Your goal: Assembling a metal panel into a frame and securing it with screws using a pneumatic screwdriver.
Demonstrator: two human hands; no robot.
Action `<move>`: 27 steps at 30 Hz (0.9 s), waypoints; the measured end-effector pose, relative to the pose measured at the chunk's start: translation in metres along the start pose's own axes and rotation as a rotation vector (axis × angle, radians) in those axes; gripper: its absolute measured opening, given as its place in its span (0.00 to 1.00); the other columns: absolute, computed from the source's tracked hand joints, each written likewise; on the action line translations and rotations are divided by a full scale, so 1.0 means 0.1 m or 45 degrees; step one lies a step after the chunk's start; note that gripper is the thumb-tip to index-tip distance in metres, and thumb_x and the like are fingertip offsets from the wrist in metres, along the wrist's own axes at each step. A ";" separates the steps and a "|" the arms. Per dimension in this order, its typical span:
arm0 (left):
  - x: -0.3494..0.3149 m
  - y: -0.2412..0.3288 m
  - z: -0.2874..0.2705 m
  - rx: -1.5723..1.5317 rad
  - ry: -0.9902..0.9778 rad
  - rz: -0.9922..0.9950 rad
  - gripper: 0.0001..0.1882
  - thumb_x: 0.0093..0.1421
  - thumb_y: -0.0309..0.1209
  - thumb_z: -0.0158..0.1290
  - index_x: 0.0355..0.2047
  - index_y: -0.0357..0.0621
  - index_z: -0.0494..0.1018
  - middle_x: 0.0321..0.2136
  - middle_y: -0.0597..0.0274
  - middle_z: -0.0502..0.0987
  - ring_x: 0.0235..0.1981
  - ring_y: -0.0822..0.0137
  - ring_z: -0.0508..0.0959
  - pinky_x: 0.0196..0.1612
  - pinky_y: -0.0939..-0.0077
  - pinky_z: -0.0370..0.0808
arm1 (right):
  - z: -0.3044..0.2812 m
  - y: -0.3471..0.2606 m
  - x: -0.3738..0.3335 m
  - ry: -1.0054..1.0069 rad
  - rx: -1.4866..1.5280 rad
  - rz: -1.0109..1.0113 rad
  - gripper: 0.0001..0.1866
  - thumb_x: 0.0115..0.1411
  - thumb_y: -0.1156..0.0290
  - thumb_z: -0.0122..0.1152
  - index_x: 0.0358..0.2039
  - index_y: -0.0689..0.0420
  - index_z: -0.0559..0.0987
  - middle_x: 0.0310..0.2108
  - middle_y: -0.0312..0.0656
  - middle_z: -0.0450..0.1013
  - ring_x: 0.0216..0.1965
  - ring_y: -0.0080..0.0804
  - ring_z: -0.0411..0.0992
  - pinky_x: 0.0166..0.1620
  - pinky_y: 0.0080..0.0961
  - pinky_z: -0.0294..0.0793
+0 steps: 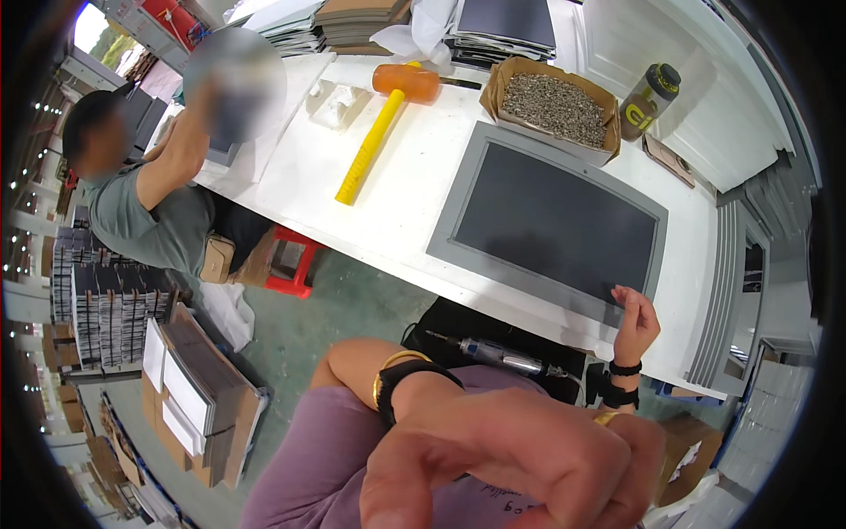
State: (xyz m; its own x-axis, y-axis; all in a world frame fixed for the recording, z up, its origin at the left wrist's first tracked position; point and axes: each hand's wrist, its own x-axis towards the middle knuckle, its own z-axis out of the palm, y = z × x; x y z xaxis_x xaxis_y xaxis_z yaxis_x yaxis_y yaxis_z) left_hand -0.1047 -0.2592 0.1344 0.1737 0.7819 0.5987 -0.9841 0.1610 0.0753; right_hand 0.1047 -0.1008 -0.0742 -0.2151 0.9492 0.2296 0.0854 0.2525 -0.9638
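Observation:
My left hand [529, 445] is raised very close to the camera, large and blurred. Its fingers are bent but apart from the thumb, purple clothing shows through the gap, and I see nothing held; some fingertips are cut off by the lower edge. Over the near right corner of a grey-framed dark panel [555, 225], my right hand [636, 319] has its fingers loosely bent and no object visible in them. Whether it touches the panel I cannot tell. The panel lies flat on the white table [388, 242].
An orange-headed mallet [374, 145] with a yellow handle lies left of the panel. Behind the panel stand a carton of small metal parts [560, 110], a dark bottle [650, 101] and a phone [668, 160]. A power screwdriver [502, 354] lies below the table edge. Another person [150, 203] works at left.

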 end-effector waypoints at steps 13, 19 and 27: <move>0.09 -0.30 -0.16 0.004 -0.311 0.393 0.26 0.50 0.52 0.57 0.28 0.41 0.64 0.33 0.58 0.61 0.30 0.71 0.65 0.27 0.86 0.71 | -0.06 0.03 -0.13 -0.025 -0.052 0.069 0.11 0.61 0.72 0.50 0.32 0.67 0.75 0.31 0.46 0.75 0.29 0.28 0.74 0.36 0.22 0.73; 0.17 -0.40 -0.16 0.016 -0.371 0.626 0.24 0.50 0.50 0.58 0.25 0.42 0.64 0.33 0.59 0.61 0.27 0.73 0.65 0.27 0.85 0.72 | -0.06 -0.02 -0.12 -0.046 -0.102 0.088 0.11 0.61 0.72 0.49 0.32 0.67 0.75 0.31 0.45 0.75 0.29 0.27 0.74 0.36 0.22 0.73; 0.16 -0.37 -0.19 -0.006 -0.390 0.490 0.25 0.49 0.52 0.58 0.23 0.44 0.63 0.31 0.60 0.62 0.26 0.75 0.64 0.25 0.87 0.68 | -0.07 0.03 -0.15 -0.053 -0.117 0.121 0.11 0.61 0.71 0.50 0.33 0.67 0.76 0.31 0.45 0.75 0.29 0.26 0.73 0.35 0.21 0.73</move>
State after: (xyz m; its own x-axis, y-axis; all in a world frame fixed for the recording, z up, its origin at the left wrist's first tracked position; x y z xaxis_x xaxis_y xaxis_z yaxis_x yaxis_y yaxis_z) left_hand -0.0645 -0.2415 0.1258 -0.2222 0.5724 0.7893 -0.9744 -0.1013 -0.2008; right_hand 0.1151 -0.1130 -0.0794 -0.2416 0.9616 0.1305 0.1958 0.1801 -0.9640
